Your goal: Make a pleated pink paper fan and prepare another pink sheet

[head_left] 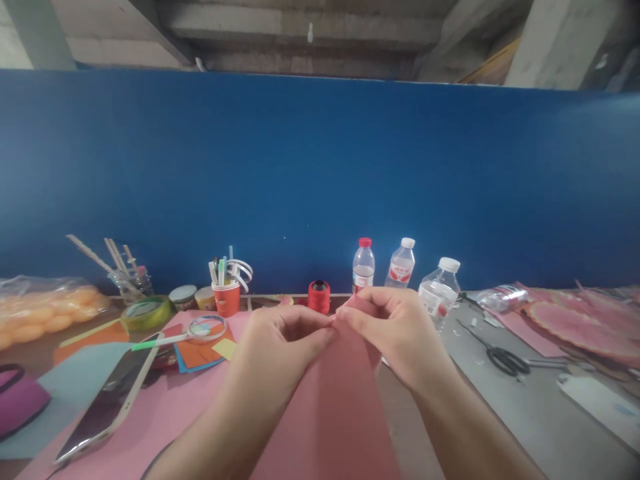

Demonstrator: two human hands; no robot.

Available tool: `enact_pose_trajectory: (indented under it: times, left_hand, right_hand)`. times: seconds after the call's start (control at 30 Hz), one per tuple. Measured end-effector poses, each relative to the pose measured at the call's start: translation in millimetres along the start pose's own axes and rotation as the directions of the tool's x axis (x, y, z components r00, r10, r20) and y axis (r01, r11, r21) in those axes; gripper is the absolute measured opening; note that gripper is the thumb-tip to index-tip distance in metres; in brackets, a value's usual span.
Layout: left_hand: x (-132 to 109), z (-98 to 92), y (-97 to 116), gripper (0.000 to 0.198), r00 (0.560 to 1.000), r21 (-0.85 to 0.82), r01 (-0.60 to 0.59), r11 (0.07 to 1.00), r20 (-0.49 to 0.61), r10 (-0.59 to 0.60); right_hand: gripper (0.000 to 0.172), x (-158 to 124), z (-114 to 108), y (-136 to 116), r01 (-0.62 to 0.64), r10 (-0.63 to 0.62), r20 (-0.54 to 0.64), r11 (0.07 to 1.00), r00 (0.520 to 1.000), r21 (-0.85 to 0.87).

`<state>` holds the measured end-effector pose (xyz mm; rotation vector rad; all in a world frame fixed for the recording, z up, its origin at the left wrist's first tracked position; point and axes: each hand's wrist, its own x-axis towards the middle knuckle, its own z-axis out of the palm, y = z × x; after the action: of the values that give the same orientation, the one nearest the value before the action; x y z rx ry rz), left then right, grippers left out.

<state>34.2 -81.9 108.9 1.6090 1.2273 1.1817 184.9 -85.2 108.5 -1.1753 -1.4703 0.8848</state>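
Note:
A pink-red sheet of paper is held up over the table between both my hands. My left hand pinches its upper edge with thumb and fingers closed. My right hand pinches the same edge just to the right, fingers curled. The two hands touch at the fingertips. The sheet's lower part hangs down toward me.
A phone lies on pink paper at left, near a magnifying glass, coloured paper scraps and an orange cup of pens. Three water bottles and a red thread spool stand behind. Scissors and pink cut-outs lie right.

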Motion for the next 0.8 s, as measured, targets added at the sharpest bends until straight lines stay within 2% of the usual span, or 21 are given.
enact_pose_trajectory:
  times: [0.07,0.1,0.17,0.2,0.23,0.3,0.37,0.43,0.53,0.8]
  left_hand:
    - [1,0.7,0,0.008,0.999,-0.016,-0.009,1.000,-0.046,0.008]
    - [2,0.8,0,0.008,0.997,-0.021,-0.019,1.000,-0.073,0.017]
    - [3,0.8,-1,0.008,0.993,-0.016,-0.034,0.999,-0.118,0.032]
    - [4,0.6,-2,0.009,0.989,-0.008,-0.043,0.999,-0.143,0.041]
    - [4,0.4,-2,0.009,0.984,0.002,-0.054,0.999,-0.169,0.054]
    - [4,0.1,-3,0.009,0.971,0.019,-0.086,0.996,-0.222,0.088]
    - [3,0.2,-5,0.008,0.958,0.036,-0.126,0.991,-0.254,0.131]
    - [2,0.4,-6,0.007,0.953,0.064,-0.167,0.984,-0.245,0.177]
    - [1,0.1,-7,0.006,0.941,0.101,-0.216,0.971,-0.242,0.235]
    - [0,-1.7,-8,0.009,0.881,0.163,-0.370,0.915,-0.250,0.401]
  right_hand:
    - [0.014,0,2,2,0.152,-0.169,-0.117,0.978,0.979,-0.145]
    - [0.013,0,3,3,0.252,-0.305,-0.212,0.936,0.928,-0.245]
    - [0.012,-1,6,6,0.396,-0.557,-0.342,0.807,0.757,-0.438]
    - [0.009,-2,7,6,0.428,-0.619,-0.353,0.762,0.702,-0.487]
    - [0.006,-3,8,7,0.442,-0.631,-0.332,0.750,0.701,-0.492]
    - [0.004,-4,9,7,0.421,-0.540,-0.245,0.812,0.805,-0.403]
    - [0.009,-4,9,6,0.339,-0.389,-0.160,0.901,0.907,-0.270]
    - [0.012,-3,9,4,0.256,-0.273,-0.097,0.954,0.957,-0.154]
    - [0.016,-1,10,3,0.199,-0.201,-0.034,0.979,0.979,-0.037]
    - [0.016,-3,17,2,0.177,-0.178,0.003,0.979,0.984,0.100]
